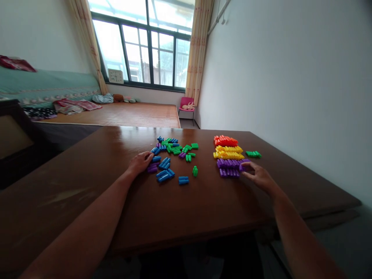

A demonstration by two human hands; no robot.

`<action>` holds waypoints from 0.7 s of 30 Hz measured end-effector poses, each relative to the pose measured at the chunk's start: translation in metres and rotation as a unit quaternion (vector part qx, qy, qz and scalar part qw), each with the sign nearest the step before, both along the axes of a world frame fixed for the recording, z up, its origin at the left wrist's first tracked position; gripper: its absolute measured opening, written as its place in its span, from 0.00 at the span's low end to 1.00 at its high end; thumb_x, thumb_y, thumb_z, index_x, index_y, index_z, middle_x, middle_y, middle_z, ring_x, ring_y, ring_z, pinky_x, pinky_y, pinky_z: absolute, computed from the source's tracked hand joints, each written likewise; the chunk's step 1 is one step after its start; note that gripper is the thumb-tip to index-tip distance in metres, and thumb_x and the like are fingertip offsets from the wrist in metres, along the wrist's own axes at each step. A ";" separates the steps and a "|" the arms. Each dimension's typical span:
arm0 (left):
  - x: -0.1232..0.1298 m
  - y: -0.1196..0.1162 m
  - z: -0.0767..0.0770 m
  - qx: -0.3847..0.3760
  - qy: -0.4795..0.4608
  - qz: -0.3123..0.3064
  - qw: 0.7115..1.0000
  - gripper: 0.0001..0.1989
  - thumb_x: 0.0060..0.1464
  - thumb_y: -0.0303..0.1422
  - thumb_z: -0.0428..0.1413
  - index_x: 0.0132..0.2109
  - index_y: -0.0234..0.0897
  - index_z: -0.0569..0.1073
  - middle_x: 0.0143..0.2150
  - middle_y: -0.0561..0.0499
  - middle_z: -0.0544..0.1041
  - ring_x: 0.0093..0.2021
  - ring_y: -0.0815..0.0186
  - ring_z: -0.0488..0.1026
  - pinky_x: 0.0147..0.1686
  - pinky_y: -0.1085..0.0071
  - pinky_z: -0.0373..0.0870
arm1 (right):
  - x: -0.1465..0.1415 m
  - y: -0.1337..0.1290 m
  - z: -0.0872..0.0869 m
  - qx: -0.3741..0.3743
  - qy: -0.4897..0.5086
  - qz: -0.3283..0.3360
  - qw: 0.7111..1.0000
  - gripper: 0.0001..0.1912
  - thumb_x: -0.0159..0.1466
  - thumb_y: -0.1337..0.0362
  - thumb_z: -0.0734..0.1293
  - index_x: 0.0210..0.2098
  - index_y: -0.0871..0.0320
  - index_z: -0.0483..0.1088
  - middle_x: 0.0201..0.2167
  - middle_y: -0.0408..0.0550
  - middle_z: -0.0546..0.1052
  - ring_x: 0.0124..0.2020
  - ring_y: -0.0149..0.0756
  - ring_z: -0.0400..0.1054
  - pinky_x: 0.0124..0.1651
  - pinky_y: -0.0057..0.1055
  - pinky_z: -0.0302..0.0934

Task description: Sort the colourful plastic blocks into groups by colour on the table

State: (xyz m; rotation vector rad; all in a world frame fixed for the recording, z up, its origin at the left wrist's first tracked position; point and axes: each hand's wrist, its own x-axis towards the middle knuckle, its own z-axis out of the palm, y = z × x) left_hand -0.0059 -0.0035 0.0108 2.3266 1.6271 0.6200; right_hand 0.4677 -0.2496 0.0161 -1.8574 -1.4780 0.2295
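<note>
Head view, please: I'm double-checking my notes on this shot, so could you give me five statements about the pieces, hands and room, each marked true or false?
1. The right hand has a purple piece between its fingers, at the end of the purple rows. True.
2. Of the stacked colours, the red pieces lie nearest the person. False: they lie farthest, behind the yellow rows; the purple rows are nearest.
3. The left hand is beside blue pieces. True.
4. The green row lies left of the yellow rows. False: it lies to their right.
5. A pink chair stands beyond the table. True.
</note>
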 end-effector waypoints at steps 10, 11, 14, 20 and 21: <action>-0.003 0.003 -0.004 0.006 -0.014 -0.007 1.000 0.22 0.61 0.47 0.44 0.50 0.44 0.76 0.48 0.48 0.80 0.47 0.56 0.75 0.39 0.69 0.66 | 0.005 -0.005 -0.018 0.046 -0.071 -0.035 0.996 0.16 0.55 0.60 0.66 0.43 0.55 0.74 0.48 0.52 0.77 0.44 0.43 0.73 0.43 0.39 0.69; -0.002 0.001 -0.003 0.007 -0.012 -0.008 1.000 0.22 0.62 0.47 0.44 0.50 0.43 0.76 0.47 0.47 0.80 0.47 0.56 0.75 0.39 0.69 0.65 | -0.003 -0.001 -0.011 0.067 -0.095 -0.059 0.991 0.15 0.57 0.60 0.65 0.43 0.56 0.74 0.45 0.52 0.78 0.42 0.42 0.73 0.44 0.40 0.68; 0.002 -0.003 0.001 0.011 0.001 -0.007 1.000 0.22 0.62 0.47 0.44 0.49 0.43 0.77 0.47 0.47 0.80 0.46 0.55 0.75 0.37 0.69 0.65 | -0.041 0.017 0.010 0.113 -0.130 -0.049 0.984 0.12 0.61 0.62 0.62 0.42 0.56 0.73 0.40 0.51 0.78 0.38 0.39 0.72 0.45 0.38 0.66; -0.001 0.002 -0.004 0.020 -0.060 -0.027 0.998 0.21 0.61 0.45 0.44 0.45 0.41 0.78 0.43 0.48 0.81 0.42 0.58 0.76 0.37 0.70 0.66 | -0.145 0.090 0.036 0.077 -0.149 0.171 0.971 0.11 0.62 0.68 0.63 0.43 0.57 0.73 0.41 0.49 0.77 0.37 0.35 0.71 0.43 0.33 0.65; -0.003 0.002 -0.004 0.019 -0.084 -0.033 0.996 0.21 0.61 0.45 0.44 0.44 0.40 0.78 0.42 0.48 0.81 0.41 0.59 0.77 0.37 0.71 0.67 | -0.158 0.102 0.039 0.075 -0.159 0.187 0.967 0.11 0.62 0.69 0.63 0.43 0.57 0.73 0.41 0.50 0.77 0.37 0.35 0.71 0.44 0.33 0.64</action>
